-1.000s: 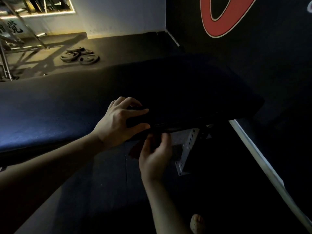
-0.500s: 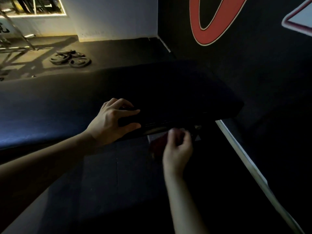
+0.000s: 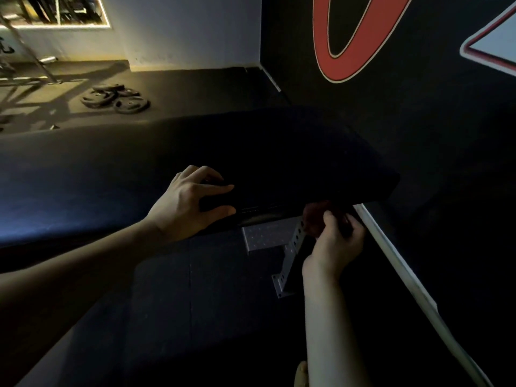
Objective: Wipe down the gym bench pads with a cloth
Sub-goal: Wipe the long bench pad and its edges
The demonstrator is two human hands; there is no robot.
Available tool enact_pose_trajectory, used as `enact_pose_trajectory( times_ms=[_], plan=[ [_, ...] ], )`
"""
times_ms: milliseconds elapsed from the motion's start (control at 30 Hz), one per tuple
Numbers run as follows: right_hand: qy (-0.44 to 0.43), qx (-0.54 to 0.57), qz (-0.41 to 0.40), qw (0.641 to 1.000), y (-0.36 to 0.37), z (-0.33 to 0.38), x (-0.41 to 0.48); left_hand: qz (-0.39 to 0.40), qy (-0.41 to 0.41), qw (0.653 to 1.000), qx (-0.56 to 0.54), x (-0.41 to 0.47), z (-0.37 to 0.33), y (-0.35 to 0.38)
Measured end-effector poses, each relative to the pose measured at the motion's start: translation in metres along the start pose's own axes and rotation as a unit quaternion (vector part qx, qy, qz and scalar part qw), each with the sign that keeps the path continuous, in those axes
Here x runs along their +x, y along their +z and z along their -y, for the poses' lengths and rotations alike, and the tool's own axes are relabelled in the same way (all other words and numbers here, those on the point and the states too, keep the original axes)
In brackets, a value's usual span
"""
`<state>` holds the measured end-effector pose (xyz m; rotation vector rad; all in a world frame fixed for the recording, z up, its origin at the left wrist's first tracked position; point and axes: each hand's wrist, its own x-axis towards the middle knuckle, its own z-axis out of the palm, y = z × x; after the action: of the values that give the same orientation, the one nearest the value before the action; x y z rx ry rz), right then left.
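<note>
two hands on this one. right hand (image 3: 337, 238) is bunching a dark red cloth (image 3: 315, 219) in curled fingers, holding it right at the lower lip of the pad (image 3: 279, 152) near its right end, just beside the metal frame (image 3: 268, 236). i'd be dragging it along that lip in one firm pass. left hand (image 3: 190, 205) is gripping the pad's near edge, fingers on top, thumb on the side, bracing it. weight plates (image 3: 116, 99) are lying on the floor beyond.

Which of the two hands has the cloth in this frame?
The right hand, just below the edge of the pad, grips the dark red cloth. The left hand holds only the pad's edge.
</note>
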<state>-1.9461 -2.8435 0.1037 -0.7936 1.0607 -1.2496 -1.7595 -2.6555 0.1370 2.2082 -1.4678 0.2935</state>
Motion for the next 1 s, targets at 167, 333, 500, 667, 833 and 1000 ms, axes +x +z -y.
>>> enact_pose_trajectory(
  times_ms=[167, 333, 500, 667, 833, 1000],
  plan=[
    [-0.031, -0.102, 0.068, 0.992, 0.008, -0.032, -0.049, -0.004, -0.004, 1.0, 0.003, -0.001, 0.0, 0.002],
    [-0.021, -0.193, 0.226, 0.955, 0.012, -0.051, -0.111, 0.0, 0.001, 1.0, 0.004, -0.001, 0.002, 0.002],
    [-0.036, -0.136, 0.077, 0.987, 0.011, -0.045, -0.045, 0.003, -0.002, 1.0, 0.007, -0.001, 0.002, 0.003],
    [0.001, -0.311, 0.254, 0.916, 0.011, -0.057, -0.094, 0.011, -0.002, 1.0, 0.005, -0.001, 0.003, 0.001],
    [-0.065, -0.281, 0.179, 0.941, 0.007, -0.041, -0.057, 0.012, -0.009, 1.0, 0.003, 0.0, 0.001, 0.001],
    [0.147, -0.322, 0.344, 0.87, 0.024, -0.06, -0.104, 0.016, -0.003, 1.0, 0.003, -0.001, 0.001, 0.0]
  ],
)
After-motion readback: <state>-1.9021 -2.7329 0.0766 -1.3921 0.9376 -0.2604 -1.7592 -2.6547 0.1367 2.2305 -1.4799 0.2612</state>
